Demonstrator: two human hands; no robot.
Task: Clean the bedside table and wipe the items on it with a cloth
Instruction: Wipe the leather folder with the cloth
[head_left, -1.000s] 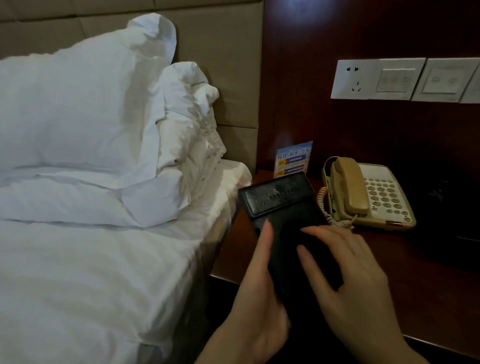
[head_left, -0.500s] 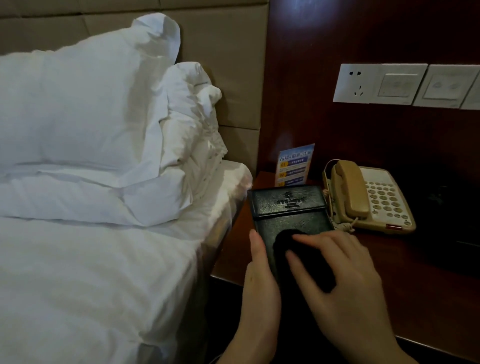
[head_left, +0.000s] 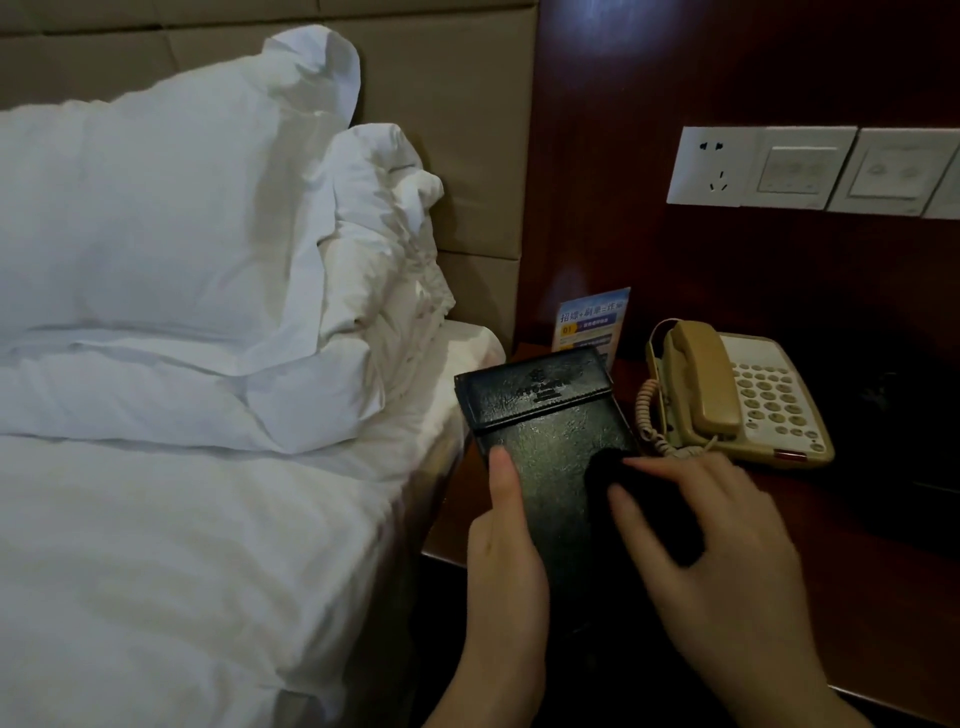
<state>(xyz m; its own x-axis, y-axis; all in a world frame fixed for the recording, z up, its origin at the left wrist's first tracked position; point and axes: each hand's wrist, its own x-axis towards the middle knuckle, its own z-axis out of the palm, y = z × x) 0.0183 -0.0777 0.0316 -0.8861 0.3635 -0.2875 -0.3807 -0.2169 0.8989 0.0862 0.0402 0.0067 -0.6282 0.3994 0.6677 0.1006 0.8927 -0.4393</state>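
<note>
A black leather folder (head_left: 545, 415) is held over the left end of the dark wooden bedside table (head_left: 857, 561). My left hand (head_left: 506, 571) grips its left edge, thumb lying along the cover. My right hand (head_left: 727, 571) holds a dark cloth (head_left: 654, 509) bunched under its fingers and presses it against the folder's cover, near the right side. A beige corded telephone (head_left: 743, 395) sits on the table behind my right hand. A small blue printed card (head_left: 592, 322) stands against the wall behind the folder, its lower part hidden.
The bed (head_left: 182, 545) with white sheets and stacked pillows (head_left: 156, 234) borders the table on the left. A white socket and switch panel (head_left: 758, 166) is on the wood wall above the phone. The table's right end is too dark to make out.
The folder has turned from slanted left to nearly straight. My right hand with the cloth slid left across the cover, then back right. My left thumb shifted left along the edge.
</note>
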